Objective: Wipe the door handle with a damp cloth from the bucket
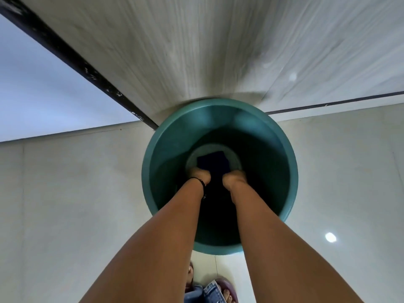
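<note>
A tall teal bucket (157, 149) stands on the floor right in front of the door. Both my arms reach deep into it. At its bottom lies a dark blue cloth (213, 161), spread out flat. My left hand (200, 174) grips the cloth's near left edge and my right hand (234, 177) grips its near right edge. The fingers are curled under and mostly hidden. A thin black band circles my left wrist. The door handle is out of view.
The pale wood-grain door (185, 47) rises behind the bucket, with a black frame strip (72, 60) at its left. Light floor tiles (76, 193) surround the bucket. My feet in sandals (225, 289) stand just below the bucket's near rim.
</note>
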Motion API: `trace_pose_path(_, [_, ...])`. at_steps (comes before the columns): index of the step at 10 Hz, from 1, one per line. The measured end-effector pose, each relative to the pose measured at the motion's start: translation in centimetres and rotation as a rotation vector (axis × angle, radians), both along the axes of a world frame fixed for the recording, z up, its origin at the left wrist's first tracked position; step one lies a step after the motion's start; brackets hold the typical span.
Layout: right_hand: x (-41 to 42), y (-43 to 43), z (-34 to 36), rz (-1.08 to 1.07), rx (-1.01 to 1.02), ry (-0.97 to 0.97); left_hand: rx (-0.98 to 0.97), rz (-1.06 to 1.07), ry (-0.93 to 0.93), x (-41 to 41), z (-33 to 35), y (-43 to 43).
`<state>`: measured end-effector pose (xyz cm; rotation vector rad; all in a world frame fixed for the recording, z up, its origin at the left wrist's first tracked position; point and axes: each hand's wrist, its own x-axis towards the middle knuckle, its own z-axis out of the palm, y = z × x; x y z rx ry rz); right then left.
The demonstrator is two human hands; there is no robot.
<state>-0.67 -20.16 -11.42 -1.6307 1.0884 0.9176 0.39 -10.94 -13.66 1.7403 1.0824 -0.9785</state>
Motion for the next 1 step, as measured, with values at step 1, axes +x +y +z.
trace_pose_path(1, [-0.74, -0.01, 2.39, 0.039, -0.059, -0.041, -0.029, -0.014, -0.057, -0.66, 2.29, 0.57])
